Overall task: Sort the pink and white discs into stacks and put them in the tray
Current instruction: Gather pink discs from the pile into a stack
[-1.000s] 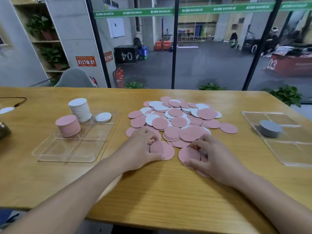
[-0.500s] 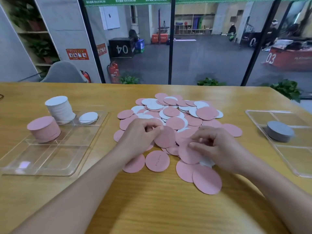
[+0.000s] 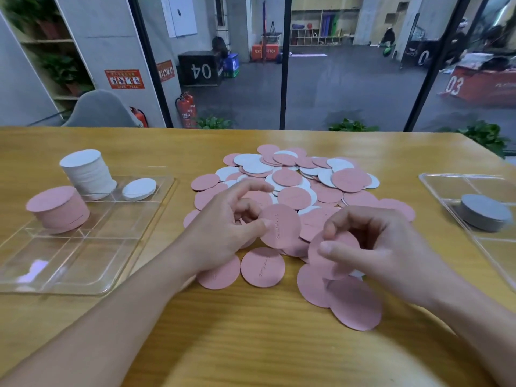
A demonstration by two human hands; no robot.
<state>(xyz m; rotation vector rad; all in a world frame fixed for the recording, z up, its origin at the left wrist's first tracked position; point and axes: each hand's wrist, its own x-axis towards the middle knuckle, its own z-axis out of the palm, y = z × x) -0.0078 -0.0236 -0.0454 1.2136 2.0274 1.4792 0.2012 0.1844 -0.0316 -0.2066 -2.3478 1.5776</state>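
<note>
Spanning the view: long yellow wooden table (image 3: 251,344). Lying at its centre: loose heap of flat round pink and white discs (image 3: 293,185), well apart from both trays.

Sitting at left: clear plastic compartment tray (image 3: 83,263), holding a tall stack of white discs (image 3: 88,174), a shorter stack of pink discs (image 3: 58,209) and a thin white pile (image 3: 139,189) in separate compartments. Sitting at right: second clear tray (image 3: 446,185), carrying a grey round stack (image 3: 484,212).

Working at the heap's near edge: left hand (image 3: 220,233), pinching one pink disc (image 3: 279,226) between thumb and fingers; right hand (image 3: 385,247), pinching another pink disc (image 3: 333,254). Compared with one second earlier: both discs now lifting clear of the table rather than being pressed flat, with more pink discs pulled loose toward the near edge. Probably gathering pinks in hand for the pink stack; most sorting remaining.

Readable through the glass: "04" on a black box (image 3: 199,69), "03" on a red box (image 3: 480,85). Faint handwriting on some discs, illegible.
</note>
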